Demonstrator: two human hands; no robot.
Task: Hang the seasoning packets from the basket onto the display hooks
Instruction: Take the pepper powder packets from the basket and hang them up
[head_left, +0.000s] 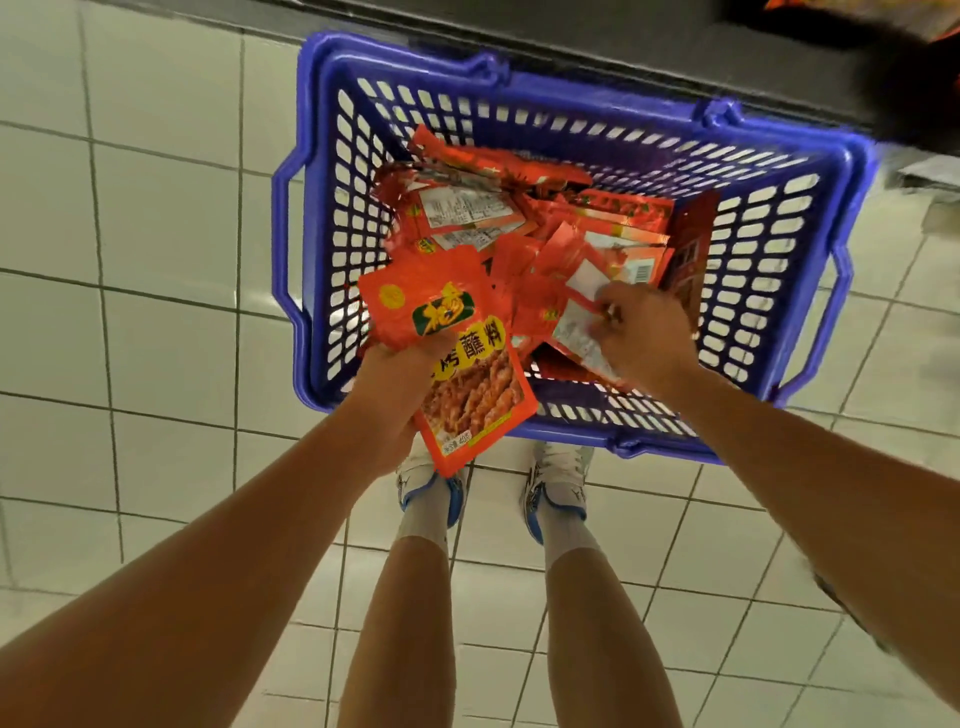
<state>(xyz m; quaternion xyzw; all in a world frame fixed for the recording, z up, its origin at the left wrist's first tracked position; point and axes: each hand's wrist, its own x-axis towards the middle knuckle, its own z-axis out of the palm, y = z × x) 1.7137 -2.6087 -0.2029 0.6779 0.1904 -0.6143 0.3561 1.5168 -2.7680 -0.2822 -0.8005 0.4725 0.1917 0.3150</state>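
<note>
1. A blue plastic slatted shopping basket (317, 218) is seen on the white tiled floor (156, 208), just ahead of the feet.
2. A loose heap of red foil seasoning packets (519, 208) fills the basket floor, piled toward its far-left corner.
3. One red printed packet (457, 358) is gripped by the left hand (395, 384), fingers curled round it, above the basket's near edge; long axis runs far-left to near-right.
4. The right hand (644, 338) is down in the heap near the basket's near-right side, fingers pinching a packet's white back (576, 322).
5. The right hand is nearer the heap; packets lie directly under and beyond it.
6. Display hooks not in view.
</note>
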